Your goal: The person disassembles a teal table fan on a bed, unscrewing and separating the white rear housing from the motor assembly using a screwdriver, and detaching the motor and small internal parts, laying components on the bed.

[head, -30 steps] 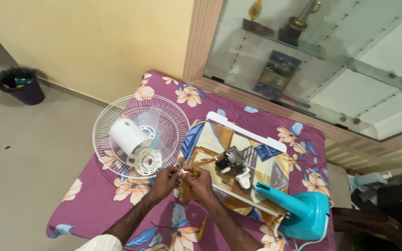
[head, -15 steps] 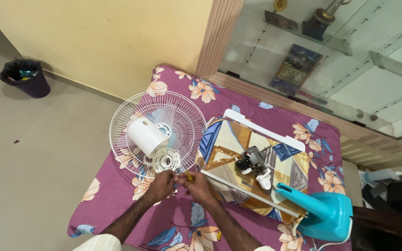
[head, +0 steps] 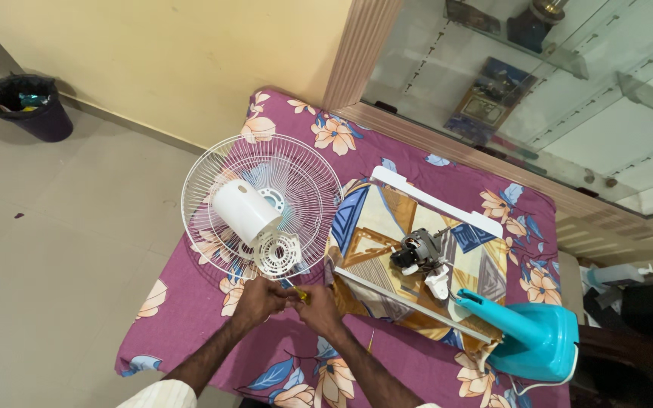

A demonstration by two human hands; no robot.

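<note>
White wire grille (head: 262,200), smooth matt plastic housing (head: 242,209); glossy turquoise plastic base (head: 532,340); soft floral cloth (head: 190,317); bare metal motor (head: 417,249); glass cabinet w/ wood frame (head: 368,53)

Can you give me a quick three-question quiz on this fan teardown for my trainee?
1. True or false: the white wire fan guard lies flat on the flowered purple cloth.
2. Which thing stands at the right end of the cloth: (a) a black bin, (b) the turquoise fan base, (c) a trophy?
3. What do the left hand and right hand share between them?

Key
1. True; the white motor cover rests on it.
2. (b). The bare motor sits just left of it, on the patterned board.
3. A small yellow-tipped piece, pinched by both hands close together; its kind is too small to tell.
</note>
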